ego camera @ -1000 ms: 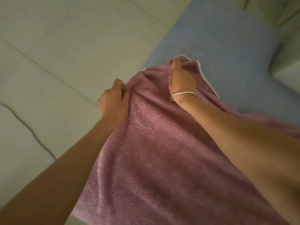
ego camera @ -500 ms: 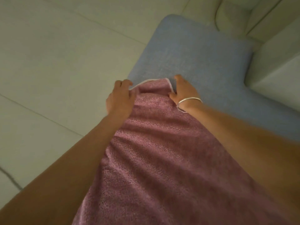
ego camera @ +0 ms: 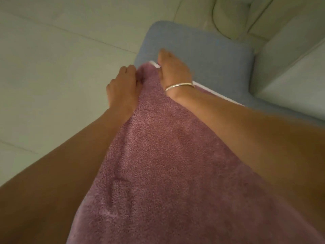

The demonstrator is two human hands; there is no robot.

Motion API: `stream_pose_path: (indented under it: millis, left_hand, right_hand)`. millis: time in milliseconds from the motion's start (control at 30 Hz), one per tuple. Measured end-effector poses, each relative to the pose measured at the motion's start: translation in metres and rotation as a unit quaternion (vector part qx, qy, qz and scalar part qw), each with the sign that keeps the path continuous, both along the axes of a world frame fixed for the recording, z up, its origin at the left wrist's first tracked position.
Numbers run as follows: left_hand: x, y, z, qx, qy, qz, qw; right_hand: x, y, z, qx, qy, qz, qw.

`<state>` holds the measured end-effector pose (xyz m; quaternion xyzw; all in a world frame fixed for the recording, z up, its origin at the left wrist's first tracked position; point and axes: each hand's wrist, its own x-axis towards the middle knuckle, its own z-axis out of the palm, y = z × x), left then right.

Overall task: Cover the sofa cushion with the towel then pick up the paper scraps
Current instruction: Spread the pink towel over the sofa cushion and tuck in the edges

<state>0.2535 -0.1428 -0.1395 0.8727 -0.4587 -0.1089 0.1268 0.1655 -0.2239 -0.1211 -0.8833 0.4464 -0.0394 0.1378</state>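
A mauve towel (ego camera: pixel 167 164) with a white hem lies stretched over the near part of a blue-grey sofa cushion (ego camera: pixel 207 55). My left hand (ego camera: pixel 123 85) grips the towel's far left corner at the cushion's front edge. My right hand (ego camera: pixel 173 69), with a thin bangle on the wrist, holds the far edge of the towel and rests on the cushion. The far part of the cushion is bare. No paper scraps are in view.
Pale tiled floor (ego camera: pixel 52 59) lies to the left of the cushion. The cream sofa frame with its armrest (ego camera: pixel 288 64) rises at the right and back.
Both hands have slid the towel's far edge further along the cushion, away from me. The bunched corner has flattened, and the view has tilted up toward the sofa's back.
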Motion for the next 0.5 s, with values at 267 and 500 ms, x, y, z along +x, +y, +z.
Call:
stream_pose_path:
  millis: [267, 500]
  left_hand:
    - [-0.013, -0.004, -0.015, 0.041, -0.017, -0.053, 0.998]
    - [-0.007, -0.051, -0.003, 0.204, -0.062, -0.227, 0.95]
  right_hand:
    - [-0.075, 0.014, -0.035, 0.084, -0.039, 0.01, 0.996]
    - [-0.124, -0.014, -0.03, 0.109, 0.127, -0.091, 0.982]
